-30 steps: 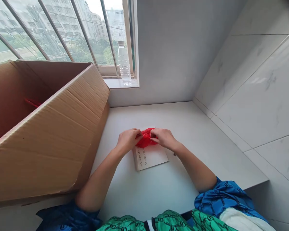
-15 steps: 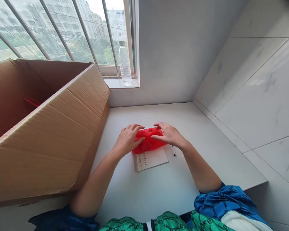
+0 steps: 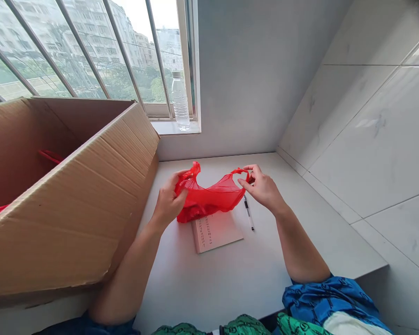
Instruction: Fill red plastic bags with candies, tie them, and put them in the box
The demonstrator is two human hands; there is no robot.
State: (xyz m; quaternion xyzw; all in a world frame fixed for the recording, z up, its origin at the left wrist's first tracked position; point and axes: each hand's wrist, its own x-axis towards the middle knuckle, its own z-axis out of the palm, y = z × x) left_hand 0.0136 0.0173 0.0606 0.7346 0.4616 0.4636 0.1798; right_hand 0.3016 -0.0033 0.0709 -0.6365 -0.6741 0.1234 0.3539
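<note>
- Two grips on record, the left grip (image 3: 168, 202) and the right grip (image 3: 260, 186), both closed and raised above the desk, well apart.
- Left grip: fingers (image 3: 172, 186) clenched around one gathered handle of the red plastic bag (image 3: 209, 197).
- Right grip: thumb and forefinger pinching the opposite handle of that bag, at its tip.
- Red plastic bag: located between the two grips, pulled out sideways, thin and creased, with its mouth sagging open along the top edge. Its lower fold hangs below and between the grips, over the top edge of the notepad; contact cannot be confirmed.
- Notepad (image 3: 217, 237): flat on the desk (image 3: 195, 288), below the bag and between the grips, printed with columns of small dark characters.
- Ballpoint pen (image 3: 248, 213): lying on the desk below the right grip, just beside the notepad.
- Blue sleeve (image 3: 328, 298): at the right forearm, behind and below the right grip.
- Cardboard box (image 3: 63, 204): standing on the desk left of the left grip, very near it. Red strap (image 3: 50, 156) visible inside.
- Plastic water bottle (image 3: 180, 102): upright on the window sill (image 3: 171, 127), beyond both grips, capped.
- Barred window (image 3: 91, 51): farthest, beyond the desk, with buildings outside.
</note>
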